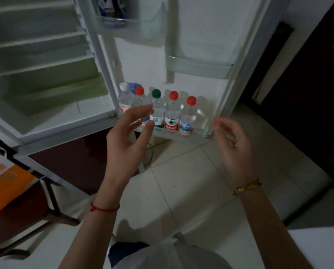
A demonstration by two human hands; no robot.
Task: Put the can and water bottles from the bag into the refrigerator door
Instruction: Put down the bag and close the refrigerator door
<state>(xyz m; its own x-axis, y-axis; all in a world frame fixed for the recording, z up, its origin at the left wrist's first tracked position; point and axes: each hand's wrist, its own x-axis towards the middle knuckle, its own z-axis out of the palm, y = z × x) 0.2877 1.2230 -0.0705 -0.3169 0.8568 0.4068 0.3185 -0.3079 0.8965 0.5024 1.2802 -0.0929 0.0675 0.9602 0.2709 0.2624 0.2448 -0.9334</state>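
- We see a floor (191,181) of pale square tiles with thin grey joints.
- We note dark furniture (302,105) at the right, below a white wall (302,8).
- We note an orange box (6,187) on a dark stand (51,202) at the left.
- We find the light dim.

The five clear water bottles (172,111) have one white cap (124,86), one green cap (156,93) and three red caps (173,95). The refrigerator door (201,26) is white. A red string (105,208) and a gold bracelet (246,187) are on the wrists. The floor (181,181) has pale square tiles.
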